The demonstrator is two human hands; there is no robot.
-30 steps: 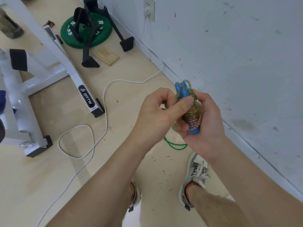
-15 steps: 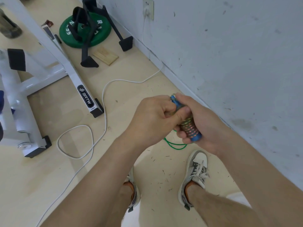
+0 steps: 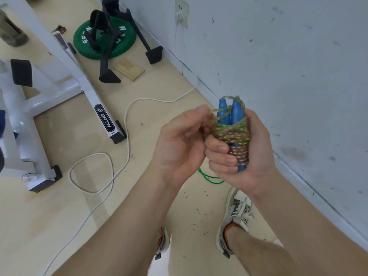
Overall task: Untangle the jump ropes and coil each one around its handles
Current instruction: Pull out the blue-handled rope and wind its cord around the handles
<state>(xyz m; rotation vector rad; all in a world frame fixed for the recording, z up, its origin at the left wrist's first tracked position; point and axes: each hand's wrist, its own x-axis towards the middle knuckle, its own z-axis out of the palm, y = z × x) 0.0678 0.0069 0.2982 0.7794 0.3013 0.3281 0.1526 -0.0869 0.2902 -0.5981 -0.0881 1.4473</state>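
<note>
Right hand (image 3: 247,156) grips paired blue plastic handles (image 3: 231,112), held upright, tips up, w/ multicoloured braided rope (image 3: 237,142) coiled tight round them. Left hand (image 3: 179,142), just beside on the left, pinches the loose loop (image 3: 214,112) near the tips, so is nearer for tucking it. Thin green cord (image 3: 211,179) lies on floor below, well clear.

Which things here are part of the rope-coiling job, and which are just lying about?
Job: handles, gripped by right hand; rope coiled round them, its end pinched by left hand; green rope on the floor, probably next.
Lying about: cable, weight plate, wood block, bench frame, socket.
</note>
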